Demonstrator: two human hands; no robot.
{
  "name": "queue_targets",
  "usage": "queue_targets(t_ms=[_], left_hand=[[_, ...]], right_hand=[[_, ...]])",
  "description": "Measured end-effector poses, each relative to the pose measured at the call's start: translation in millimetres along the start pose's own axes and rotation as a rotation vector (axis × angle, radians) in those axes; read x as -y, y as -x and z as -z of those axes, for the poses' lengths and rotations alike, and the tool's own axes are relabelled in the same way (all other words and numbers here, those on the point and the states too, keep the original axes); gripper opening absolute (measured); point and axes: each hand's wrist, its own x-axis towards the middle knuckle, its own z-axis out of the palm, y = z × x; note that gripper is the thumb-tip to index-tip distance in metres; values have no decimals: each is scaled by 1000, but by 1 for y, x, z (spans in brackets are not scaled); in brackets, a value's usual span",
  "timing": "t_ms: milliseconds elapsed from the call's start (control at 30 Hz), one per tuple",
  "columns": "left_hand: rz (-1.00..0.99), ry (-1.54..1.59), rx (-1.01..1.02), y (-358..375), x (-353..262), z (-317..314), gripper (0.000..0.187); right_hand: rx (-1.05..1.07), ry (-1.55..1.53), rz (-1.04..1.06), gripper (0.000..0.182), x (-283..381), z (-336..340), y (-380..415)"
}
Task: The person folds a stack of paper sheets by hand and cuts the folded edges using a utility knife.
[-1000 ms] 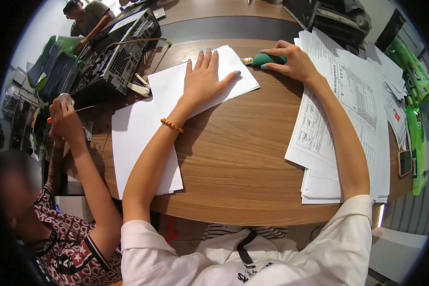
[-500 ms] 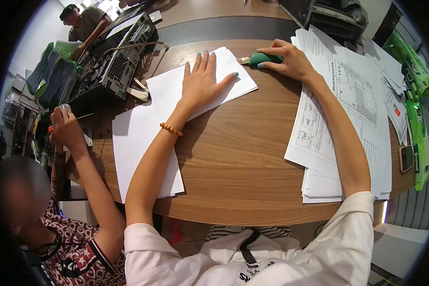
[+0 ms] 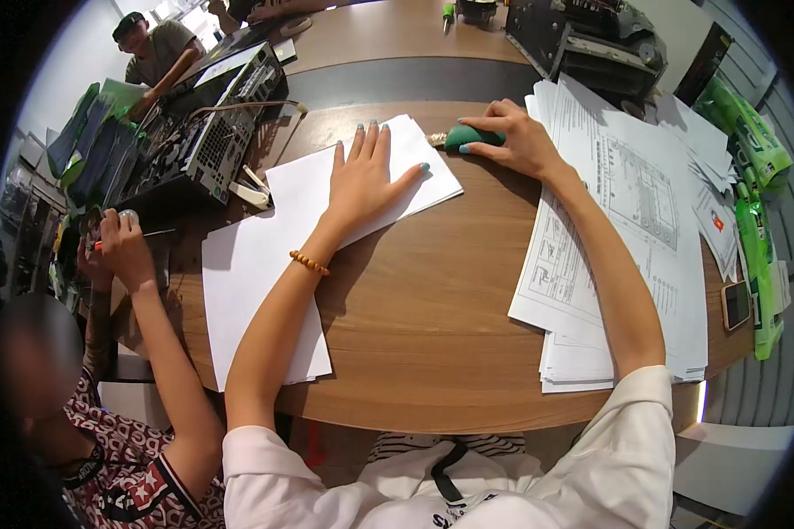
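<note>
My left hand (image 3: 362, 183) lies flat with fingers spread on a stack of white paper (image 3: 423, 181), set at an angle. More white sheets (image 3: 256, 309) extend beneath my left forearm. My right hand (image 3: 516, 145) grips a green stapler-like tool (image 3: 474, 137), whose pale metallic end meets or lies close to the upper right edge of the stack. Its exact kind is hard to make out, as my fingers cover part of it. Below my right forearm spreads a pile of printed sheets (image 3: 560, 304) with drawings and text.
An opened computer case (image 3: 212, 154) stands at the left, near a co-worker's hands (image 3: 123, 251) holding a tool. Another person (image 3: 163, 53) is at the far left. Dark equipment (image 3: 582, 44) sits at the back right. A phone (image 3: 736, 305) and green packages (image 3: 754, 238) lie along the right edge.
The whole view has shifted slightly, with the table appearing lower and further left. Both my hands keep about the same places on the paper and the green tool. The co-worker's hands have moved a little.
</note>
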Motion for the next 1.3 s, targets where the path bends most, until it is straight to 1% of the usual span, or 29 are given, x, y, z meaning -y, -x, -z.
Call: queue_targets(t_ms=[33,300,367,400,500,533,667,733,833,933,1067,1167,1300], left_hand=[[-2,4,-10,0,-1,1,85],[9,35,10,3,-6,7,86],[5,26,43,2,-4,7,86],[6,-5,69,1,-3,6,81],[-11,6,75,4,-7,12,81],[-15,13,68,4,-7,11,81],[-26,19,64,3,-4,9,83],[-27,22,70,3,-4,8,84],[-32,4,70,2,-2,5,85],[-30,4,73,2,-2,5,84],[-36,22,65,3,-3,8,84],[-24,-16,105,2,-6,11,84],[-33,-14,99,2,-2,6,84]], right_hand=[[16,-25,-26,35,-1,0,0],[-5,-52,-7,35,5,3,-1],[5,-49,-27,36,-1,5,1],[18,-55,-49,36,-4,6,0],[-17,-55,26,37,-1,2,-1],[8,-66,-7,38,4,3,-3],[-1,-56,-2,38,-4,2,-2],[41,-46,-57,39,-5,4,-1],[-6,-27,-30,40,2,-1,-2],[14,-8,-75,40,3,2,-3],[-3,7,-61,40,-1,-2,-3],[-29,0,-52,40,3,-3,-3],[2,-7,-84,40,0,-3,-4]])
